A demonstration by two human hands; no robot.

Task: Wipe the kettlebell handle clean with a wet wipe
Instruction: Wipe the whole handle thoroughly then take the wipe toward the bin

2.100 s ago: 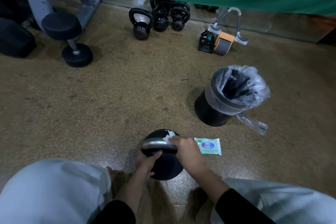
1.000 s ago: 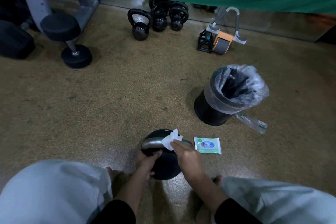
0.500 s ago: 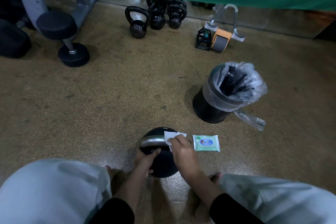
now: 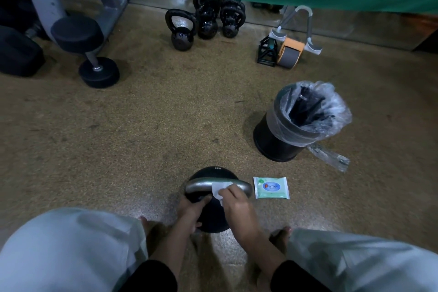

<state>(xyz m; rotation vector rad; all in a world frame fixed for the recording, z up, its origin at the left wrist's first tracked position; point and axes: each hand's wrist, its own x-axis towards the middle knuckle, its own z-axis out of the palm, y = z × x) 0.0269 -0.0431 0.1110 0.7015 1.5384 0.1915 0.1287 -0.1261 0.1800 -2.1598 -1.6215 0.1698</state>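
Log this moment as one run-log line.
phase: wiping | right hand: holds wet wipe on kettlebell handle | left hand: grips kettlebell | wipe pack: floor beside kettlebell

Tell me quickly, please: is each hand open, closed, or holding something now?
Left hand: grips the kettlebell, just below its handle.
Right hand: holds the wipe on the handle.

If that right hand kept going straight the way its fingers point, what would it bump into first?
The right hand presses the white wet wipe against the silver metal handle of the black kettlebell, so that handle likely stops it at once.
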